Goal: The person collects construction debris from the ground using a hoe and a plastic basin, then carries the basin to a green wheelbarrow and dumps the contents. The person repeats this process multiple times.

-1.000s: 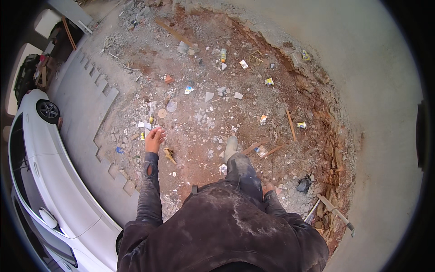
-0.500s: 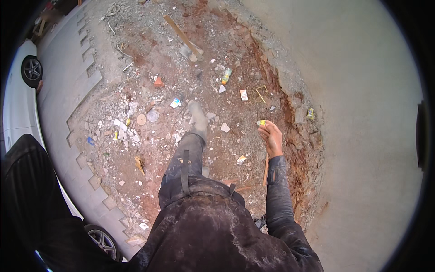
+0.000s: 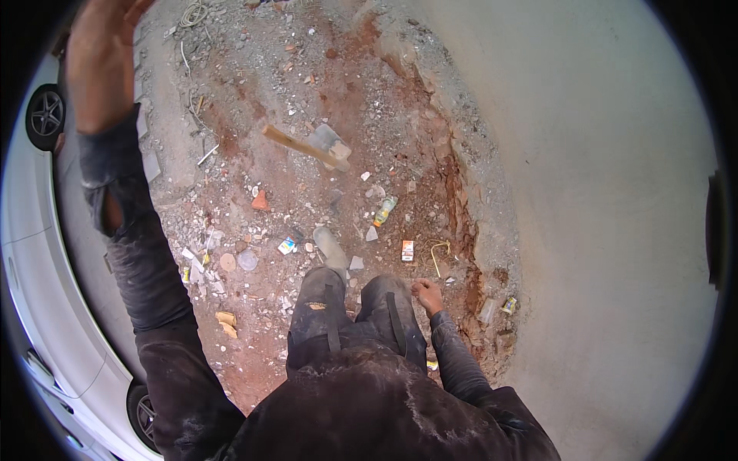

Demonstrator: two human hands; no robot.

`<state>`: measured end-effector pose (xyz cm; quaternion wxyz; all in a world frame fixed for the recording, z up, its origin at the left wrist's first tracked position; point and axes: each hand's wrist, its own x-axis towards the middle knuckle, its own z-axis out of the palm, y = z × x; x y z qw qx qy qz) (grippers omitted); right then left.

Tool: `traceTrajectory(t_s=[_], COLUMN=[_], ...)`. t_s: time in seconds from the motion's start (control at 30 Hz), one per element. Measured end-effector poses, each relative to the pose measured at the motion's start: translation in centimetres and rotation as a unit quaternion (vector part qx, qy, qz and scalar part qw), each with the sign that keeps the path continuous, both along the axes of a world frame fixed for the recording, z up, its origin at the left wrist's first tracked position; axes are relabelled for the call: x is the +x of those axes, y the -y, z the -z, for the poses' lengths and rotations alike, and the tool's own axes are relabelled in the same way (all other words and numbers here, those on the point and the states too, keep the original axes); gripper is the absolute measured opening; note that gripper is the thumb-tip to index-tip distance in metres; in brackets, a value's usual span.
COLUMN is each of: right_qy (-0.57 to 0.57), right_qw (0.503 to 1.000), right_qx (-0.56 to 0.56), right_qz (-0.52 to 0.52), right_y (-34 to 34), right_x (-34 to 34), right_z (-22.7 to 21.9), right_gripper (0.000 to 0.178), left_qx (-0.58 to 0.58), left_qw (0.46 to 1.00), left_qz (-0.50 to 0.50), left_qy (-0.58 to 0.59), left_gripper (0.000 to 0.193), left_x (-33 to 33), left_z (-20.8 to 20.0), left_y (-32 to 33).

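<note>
The left hand (image 3: 101, 61) is hovering high and close to the camera at the upper left; it is blurring, and its fingertips are running out of sight, so I can't say whether they are gripping anything. A coil of pale rope (image 3: 194, 13) is showing just to its right. The right hand (image 3: 427, 295) is hanging beside the right knee (image 3: 388, 296), its fingers curling inward; whether something small is sitting inside them is hidden. A white-and-orange box (image 3: 407, 250) is lying on the rubble just ahead of that hand, with a bent yellow wire (image 3: 440, 257) resting near the box's right side. Farther forward, a bottle (image 3: 384, 212) is lying near a wooden stick (image 3: 304, 147). A silver car (image 3: 58, 269) is standing at the left.
</note>
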<state>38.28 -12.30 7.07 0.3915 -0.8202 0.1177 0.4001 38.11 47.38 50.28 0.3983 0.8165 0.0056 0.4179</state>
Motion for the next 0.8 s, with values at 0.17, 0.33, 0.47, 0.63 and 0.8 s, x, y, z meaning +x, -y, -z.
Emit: traceTrajectory(t_s=[0.17,0.33,0.47,0.63,0.8], right_qy=[0.066,0.149,0.28,-0.42,-0.503], right_qw=[0.987,0.927,0.874,0.894,0.841], right_qx=[-0.096,-0.206,-0.052,0.025,0.127], right_qz=[-0.11,-0.276,-0.393,-0.153,0.156], right_y=[-5.8,-5.7,-14.2,-27.8,-32.5], right_x=[9.0,19.7,27.6,31.0,28.1], right_z=[-4.4,-2.4,2.8,8.8,13.8], right_gripper=[0.043,0.046,0.045,0.056,0.032], left_qx=[0.102,0.128,0.072,-0.226,-0.366], left_qw=[0.811,0.425,0.475,0.52,0.484], left_qz=[-0.091,0.023,0.009,-0.111,-0.178], left_qy=[-0.569,-0.896,-0.877,-0.817,-0.775], left_gripper=[0.076,0.058,0.034,0.038,0.036], left_x=[11.4,15.7,12.1,12.1,17.4], left_z=[28.1,38.9,41.9,35.8,29.2], left_y=[-5.5,0.2,5.5,19.1,29.6])
